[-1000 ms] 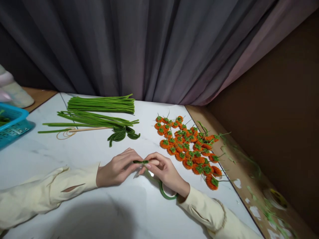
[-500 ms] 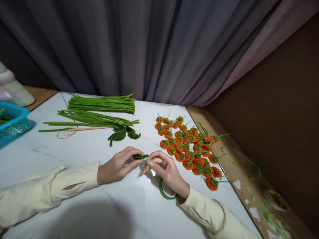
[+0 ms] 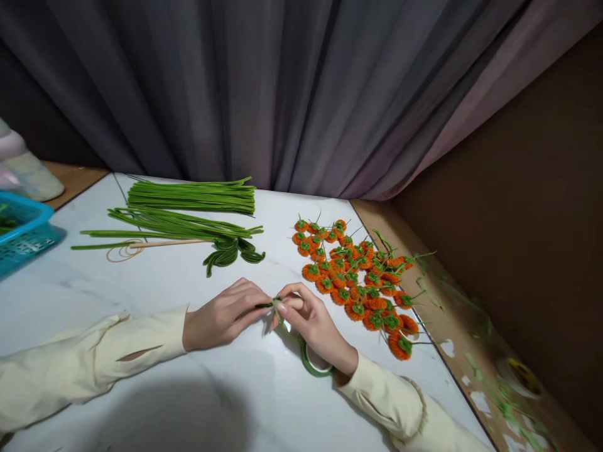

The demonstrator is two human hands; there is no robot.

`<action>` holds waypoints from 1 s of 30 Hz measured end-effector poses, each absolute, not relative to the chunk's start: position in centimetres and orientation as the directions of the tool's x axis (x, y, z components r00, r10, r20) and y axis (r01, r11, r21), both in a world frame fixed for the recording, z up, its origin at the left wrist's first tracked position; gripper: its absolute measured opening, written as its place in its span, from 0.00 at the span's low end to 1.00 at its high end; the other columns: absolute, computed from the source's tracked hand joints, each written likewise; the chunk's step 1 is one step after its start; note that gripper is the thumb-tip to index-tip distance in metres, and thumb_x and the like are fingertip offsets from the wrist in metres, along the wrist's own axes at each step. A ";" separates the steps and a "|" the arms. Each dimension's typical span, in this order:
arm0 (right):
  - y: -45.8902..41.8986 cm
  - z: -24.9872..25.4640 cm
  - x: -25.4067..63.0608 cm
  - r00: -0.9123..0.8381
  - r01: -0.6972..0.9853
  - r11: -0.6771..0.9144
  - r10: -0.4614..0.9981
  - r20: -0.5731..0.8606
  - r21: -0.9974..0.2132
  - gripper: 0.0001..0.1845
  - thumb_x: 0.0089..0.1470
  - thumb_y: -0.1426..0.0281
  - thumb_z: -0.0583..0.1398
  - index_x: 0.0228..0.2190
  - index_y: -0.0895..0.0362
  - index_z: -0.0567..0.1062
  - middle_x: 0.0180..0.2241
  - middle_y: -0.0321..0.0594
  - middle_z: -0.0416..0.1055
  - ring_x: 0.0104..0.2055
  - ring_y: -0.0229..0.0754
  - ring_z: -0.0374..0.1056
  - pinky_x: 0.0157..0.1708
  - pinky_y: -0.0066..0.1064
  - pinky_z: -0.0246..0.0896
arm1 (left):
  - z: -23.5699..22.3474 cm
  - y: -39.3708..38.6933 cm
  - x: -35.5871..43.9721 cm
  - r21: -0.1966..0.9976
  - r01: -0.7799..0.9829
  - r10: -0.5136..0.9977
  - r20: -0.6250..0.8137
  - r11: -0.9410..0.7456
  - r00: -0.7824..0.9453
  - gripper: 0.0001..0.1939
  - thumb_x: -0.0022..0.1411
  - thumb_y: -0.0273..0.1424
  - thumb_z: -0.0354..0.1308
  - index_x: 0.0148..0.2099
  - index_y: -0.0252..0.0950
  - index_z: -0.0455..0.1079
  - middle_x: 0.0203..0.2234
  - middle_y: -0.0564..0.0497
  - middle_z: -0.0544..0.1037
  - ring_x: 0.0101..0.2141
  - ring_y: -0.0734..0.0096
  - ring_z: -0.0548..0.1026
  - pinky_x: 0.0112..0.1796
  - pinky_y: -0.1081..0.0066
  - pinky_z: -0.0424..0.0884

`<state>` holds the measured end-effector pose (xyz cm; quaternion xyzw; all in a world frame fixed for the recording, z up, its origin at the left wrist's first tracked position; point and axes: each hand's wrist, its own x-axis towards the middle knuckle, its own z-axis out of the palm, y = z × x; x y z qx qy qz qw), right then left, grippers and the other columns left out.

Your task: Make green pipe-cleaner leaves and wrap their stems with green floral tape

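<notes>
Just left of the table's middle, my left hand [image 3: 230,316] pinches a dark green pipe-cleaner leaf [image 3: 264,306], mostly covered by the fingers. Fingertip to fingertip with it, my right hand [image 3: 315,321] is closed on a pale green strip of floral tape [image 3: 277,303] at the leaf's end. That strip runs down to a green tape roll [image 3: 311,365] beneath the right wrist. Beyond the left hand lie several dark green leaves [image 3: 227,253] like the held one. To the right spread several orange fuzzy pumpkin-like pieces [image 3: 357,309] with green tops and thin stems.
Two bundles of green pipe cleaners [image 3: 191,198] lie at the back left, with a thin wooden stick [image 3: 172,243] and rubber bands [image 3: 123,252] nearby. A blue basket [image 3: 28,242] stands at the left edge. Tape scraps [image 3: 511,411] litter the right side. A grey curtain [image 3: 249,94] hangs behind.
The left fingers have shifted along the leaf, showing more of it half a second ago and less now. The pale tape now sits across the leaf's end between both hands' fingertips.
</notes>
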<state>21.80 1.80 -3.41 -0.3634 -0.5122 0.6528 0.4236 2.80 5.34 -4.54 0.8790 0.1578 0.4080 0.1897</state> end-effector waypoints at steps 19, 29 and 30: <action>1.8 -3.7 21.9 -0.371 -0.118 -0.062 0.929 -0.014 -0.991 0.12 0.55 0.61 0.59 0.34 0.57 0.67 0.24 0.36 0.72 0.29 0.37 0.68 0.35 0.32 0.61 | -4.4 5.6 2.4 0.390 0.108 0.359 0.661 -0.915 0.659 0.12 0.65 0.22 0.48 0.50 0.34 0.62 0.31 0.46 0.73 0.34 0.69 0.70 0.37 0.66 0.68; 1.8 -3.7 21.9 -0.325 -0.114 -0.088 0.945 -0.046 -0.990 0.12 0.53 0.62 0.61 0.30 0.58 0.69 0.21 0.34 0.71 0.24 0.35 0.65 0.31 0.29 0.60 | -4.3 5.3 2.6 0.438 0.120 0.409 0.659 -0.891 0.631 0.11 0.63 0.20 0.50 0.49 0.33 0.61 0.32 0.47 0.73 0.32 0.71 0.68 0.35 0.67 0.68; 1.8 -3.7 21.9 -0.319 -0.118 -0.085 0.947 -0.044 -0.989 0.12 0.53 0.62 0.61 0.30 0.58 0.69 0.21 0.34 0.71 0.24 0.35 0.65 0.31 0.28 0.60 | -4.4 5.3 2.6 0.433 0.133 0.415 0.661 -0.891 0.625 0.11 0.63 0.20 0.50 0.49 0.33 0.60 0.32 0.47 0.73 0.32 0.70 0.68 0.35 0.67 0.68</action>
